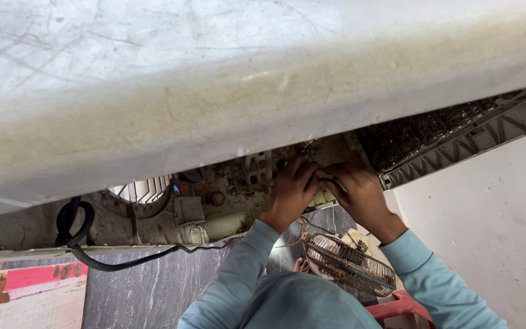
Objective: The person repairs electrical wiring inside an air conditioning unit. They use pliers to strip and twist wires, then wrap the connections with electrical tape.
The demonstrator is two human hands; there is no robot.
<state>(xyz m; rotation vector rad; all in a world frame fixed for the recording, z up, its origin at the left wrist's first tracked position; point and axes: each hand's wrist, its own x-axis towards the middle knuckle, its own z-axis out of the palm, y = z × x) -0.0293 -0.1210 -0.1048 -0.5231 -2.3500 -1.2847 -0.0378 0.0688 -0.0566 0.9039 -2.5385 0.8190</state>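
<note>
Head view, items listed from the person outward.

1. Sleeves: two light blue sleeves rise from the bottom edge and converge on one spot.
2. Wire cage: a rusty domed fan guard, lying between the forearms and below the wrists, untouched.
3. Red plastic piece: at the bottom edge, just beside the right sleeve.
4. Left hand: fingers curled downward, knuckles toward the camera, fingertips pressed into the dirty open underside of the machine. Whether it pinches anything cannot be told; the fingertips are hidden.
5. Right hand: fingers bent and closed toward the left hand, the two touching or nearly so. They meet over a small pale part at the edge of the casing; the grip itself is covered.
6. Thin wires: stand just beyond the left fingertips, running away from the person. The left hand is nearer them.
7. Black hose: looped well to the left, apart from both hands.
8. Ribbed grey tray: extends to the right of the right hand, its long axis slanting up and right.
9. White casing: the scuffed, stained body of the machine, farthest off, filling the upper frame.
</note>
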